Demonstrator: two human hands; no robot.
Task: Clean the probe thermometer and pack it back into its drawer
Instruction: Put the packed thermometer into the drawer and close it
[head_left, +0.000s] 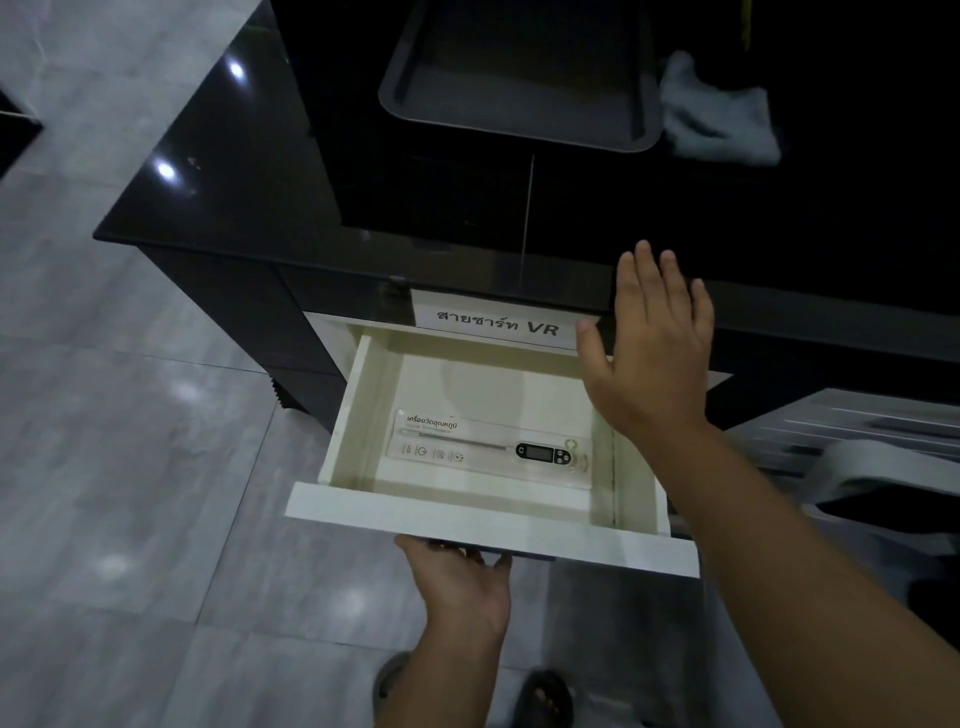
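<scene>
A cream drawer (483, 525) stands pulled out from the dark cabinet. Inside it lies the probe thermometer (540, 452), black-headed with a thin metal probe, in its clear printed package (441, 441). My left hand (462, 587) is under the drawer's front panel, fingers curled up against its lower edge. My right hand (649, 353) hovers flat above the drawer's back right corner, fingers spread, holding nothing.
A dark tray (519, 119) and a grey cloth (717, 119) rest on the black countertop (208, 171). A white label (493, 325) is stuck above the drawer. A grey slatted object (857, 441) stands at the right. Tiled floor (130, 467) lies to the left; sandalled feet (545, 696) below.
</scene>
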